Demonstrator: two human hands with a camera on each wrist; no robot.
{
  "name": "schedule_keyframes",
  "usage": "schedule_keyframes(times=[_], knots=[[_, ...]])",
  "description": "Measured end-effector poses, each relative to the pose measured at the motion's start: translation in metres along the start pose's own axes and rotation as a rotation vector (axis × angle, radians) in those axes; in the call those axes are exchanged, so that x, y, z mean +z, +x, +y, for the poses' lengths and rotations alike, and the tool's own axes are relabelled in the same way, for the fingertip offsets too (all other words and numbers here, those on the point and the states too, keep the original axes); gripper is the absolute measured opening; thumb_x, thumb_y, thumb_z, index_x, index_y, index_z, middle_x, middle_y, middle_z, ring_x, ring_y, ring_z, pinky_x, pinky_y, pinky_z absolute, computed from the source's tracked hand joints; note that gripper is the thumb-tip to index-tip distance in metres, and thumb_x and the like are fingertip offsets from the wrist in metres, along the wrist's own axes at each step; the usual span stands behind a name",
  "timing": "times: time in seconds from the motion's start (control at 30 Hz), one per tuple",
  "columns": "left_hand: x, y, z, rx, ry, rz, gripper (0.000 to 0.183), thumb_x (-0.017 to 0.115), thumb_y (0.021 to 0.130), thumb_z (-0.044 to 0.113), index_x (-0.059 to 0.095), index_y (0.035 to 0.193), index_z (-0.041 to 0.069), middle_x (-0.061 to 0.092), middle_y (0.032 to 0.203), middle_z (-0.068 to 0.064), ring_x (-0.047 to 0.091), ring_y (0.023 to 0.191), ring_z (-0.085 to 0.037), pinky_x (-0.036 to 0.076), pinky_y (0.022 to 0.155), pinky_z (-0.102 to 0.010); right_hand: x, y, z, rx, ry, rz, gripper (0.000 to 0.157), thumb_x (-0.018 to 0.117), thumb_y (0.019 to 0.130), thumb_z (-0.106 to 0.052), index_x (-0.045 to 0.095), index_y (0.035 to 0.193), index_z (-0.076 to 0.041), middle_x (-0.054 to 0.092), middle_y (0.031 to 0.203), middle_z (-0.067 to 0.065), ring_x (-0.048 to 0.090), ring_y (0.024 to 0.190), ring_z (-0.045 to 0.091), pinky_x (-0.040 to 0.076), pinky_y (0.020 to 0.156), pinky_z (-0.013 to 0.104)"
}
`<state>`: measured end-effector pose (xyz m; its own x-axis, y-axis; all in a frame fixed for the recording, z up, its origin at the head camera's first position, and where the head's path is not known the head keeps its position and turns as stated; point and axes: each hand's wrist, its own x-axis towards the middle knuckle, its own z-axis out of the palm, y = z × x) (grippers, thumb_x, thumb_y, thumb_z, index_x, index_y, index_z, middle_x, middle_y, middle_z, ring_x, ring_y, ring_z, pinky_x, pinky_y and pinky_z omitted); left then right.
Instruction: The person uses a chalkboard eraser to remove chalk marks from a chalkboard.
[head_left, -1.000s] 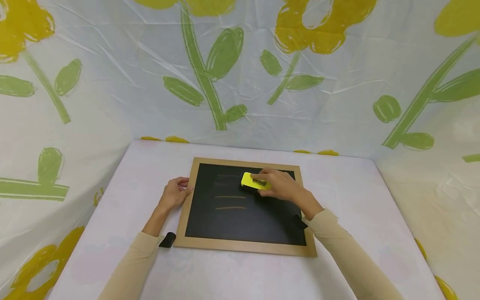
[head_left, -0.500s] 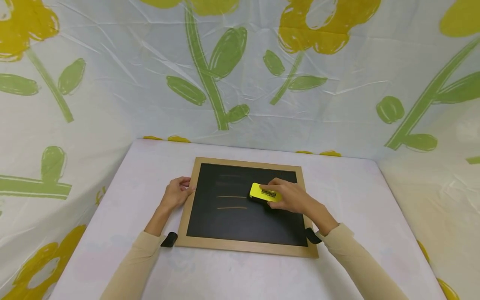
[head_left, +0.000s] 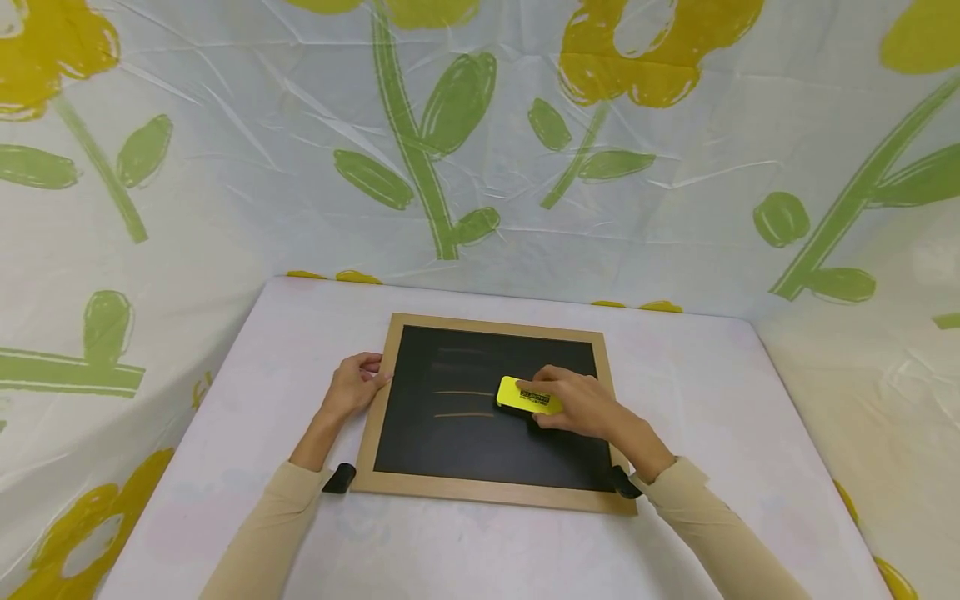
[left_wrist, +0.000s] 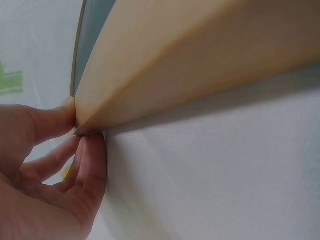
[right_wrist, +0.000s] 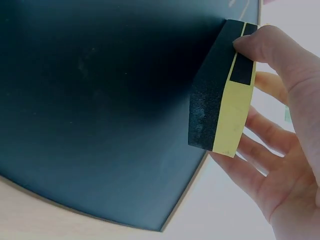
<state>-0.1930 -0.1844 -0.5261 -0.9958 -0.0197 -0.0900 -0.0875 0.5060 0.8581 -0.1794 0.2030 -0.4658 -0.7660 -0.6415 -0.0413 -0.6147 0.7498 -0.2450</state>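
A rectangular yellow eraser with a black underside [head_left: 529, 397] is gripped in the right hand [head_left: 583, 406], right of centre on a black chalkboard with a light wooden frame [head_left: 457, 450], just beside two thin orange lines [head_left: 463, 414]; the board's left edge is pinched by the left hand [head_left: 351, 387], so yeah, hands well apart; fainter lines [head_left: 459, 350] can be spotted farther up; the board's laid on a whitish table [head_left: 480, 554].

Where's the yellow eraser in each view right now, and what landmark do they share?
Head: eraser below and right of picture centre, in the right hand.
Left wrist: not in it.
Right wrist: eraser above and right of centre, seen from its side.
Shared landmark: the wooden frame, also large across the left wrist view and lower left in the right wrist view.
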Motion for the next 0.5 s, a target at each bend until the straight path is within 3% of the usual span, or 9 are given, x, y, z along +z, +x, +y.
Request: schedule_keyframes(times=[0.5], knots=[[-0.002,0.002,-0.001,0.040,0.021,-0.014,0.040,0.072,0.094,0.005,0.061,0.128,-0.015,0.068,0.112,-0.028,0.063,0.091,-0.031,0.049,0.078,-0.032,0.000,0.030,-0.023,-0.107,-0.055,-0.010,0.054,0.081,0.089,-0.028,0.066,0.139,-0.013,0.064,0.122,0.011,0.061,0.094,0.020,0.053,0.072,0.032]])
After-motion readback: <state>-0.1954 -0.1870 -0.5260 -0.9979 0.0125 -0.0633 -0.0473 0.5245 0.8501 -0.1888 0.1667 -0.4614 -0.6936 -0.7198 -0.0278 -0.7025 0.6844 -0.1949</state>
